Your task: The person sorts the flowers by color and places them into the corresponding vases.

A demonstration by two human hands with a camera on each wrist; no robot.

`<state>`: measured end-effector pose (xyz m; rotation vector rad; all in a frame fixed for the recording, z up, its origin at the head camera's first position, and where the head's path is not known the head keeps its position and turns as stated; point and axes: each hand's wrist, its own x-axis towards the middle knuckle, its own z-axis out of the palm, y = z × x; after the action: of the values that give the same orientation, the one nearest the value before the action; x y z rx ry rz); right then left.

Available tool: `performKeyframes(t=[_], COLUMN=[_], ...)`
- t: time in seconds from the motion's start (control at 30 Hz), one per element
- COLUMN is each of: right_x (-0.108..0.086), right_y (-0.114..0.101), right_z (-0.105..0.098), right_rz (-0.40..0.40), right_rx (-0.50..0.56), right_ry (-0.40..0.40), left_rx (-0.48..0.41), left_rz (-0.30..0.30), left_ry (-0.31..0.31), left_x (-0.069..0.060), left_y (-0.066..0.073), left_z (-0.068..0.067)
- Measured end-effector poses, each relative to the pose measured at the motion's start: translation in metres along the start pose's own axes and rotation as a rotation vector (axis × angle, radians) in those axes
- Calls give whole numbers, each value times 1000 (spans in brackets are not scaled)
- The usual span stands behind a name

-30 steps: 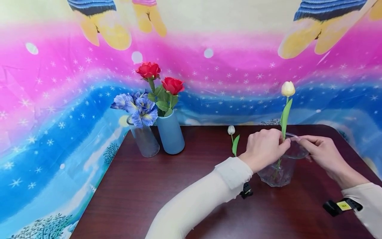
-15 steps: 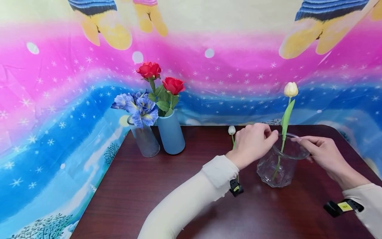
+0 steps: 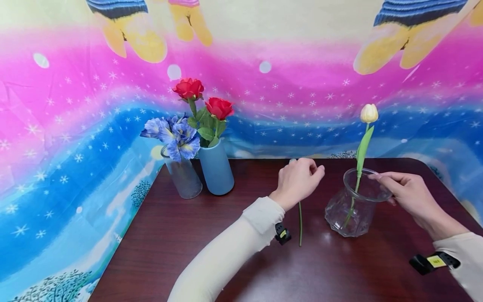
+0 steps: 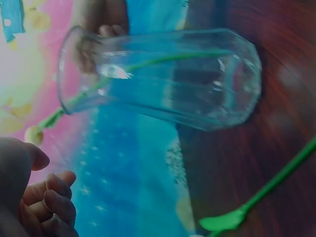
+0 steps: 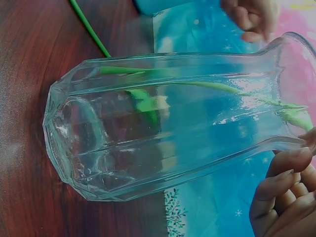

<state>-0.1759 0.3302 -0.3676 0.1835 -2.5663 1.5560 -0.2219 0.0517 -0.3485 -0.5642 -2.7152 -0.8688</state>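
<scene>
My right hand [image 3: 409,195] pinches the rim of a clear glass vase [image 3: 364,218], which stands upright on the table. A cream tulip [image 3: 369,113] leans in this vase, its stem showing through the glass. Left of the vase, my left hand [image 3: 298,182] hovers with loosely curled fingers and nothing in them; in the left wrist view its thumb and fingers are apart. Beneath that hand a second tulip [image 3: 300,224] lies on the table. Its lower stem shows in the head view, while the hand covers most of its bloom and leaf.
At the back left stand a blue vase [image 3: 216,172] with red roses [image 3: 220,108] and a greyish see-through vase [image 3: 185,180] with blue-purple flowers [image 3: 183,140]. A printed cloth [image 3: 264,96] hangs behind the dark wooden table [image 3: 170,247].
My left hand has let go of the cream tulip in the glass vase and moved left, over the lying tulip. My right hand has stayed on the rim.
</scene>
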Motion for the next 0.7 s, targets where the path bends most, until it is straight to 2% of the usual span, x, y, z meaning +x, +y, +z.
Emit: performKeyframes(t=[0.33,0.7], right_x=[-1,-1], right_y=[-3,-1], right_z=[0,-1], right_rz=[8,22], right_rx=[-29,-13], right_ry=[-9,-13], left_rx=[6,10], left_rz=[-107,-165], left_ry=[-51,-80], left_x=[-4,-13], left_y=[-38,-59], left_z=[25,49])
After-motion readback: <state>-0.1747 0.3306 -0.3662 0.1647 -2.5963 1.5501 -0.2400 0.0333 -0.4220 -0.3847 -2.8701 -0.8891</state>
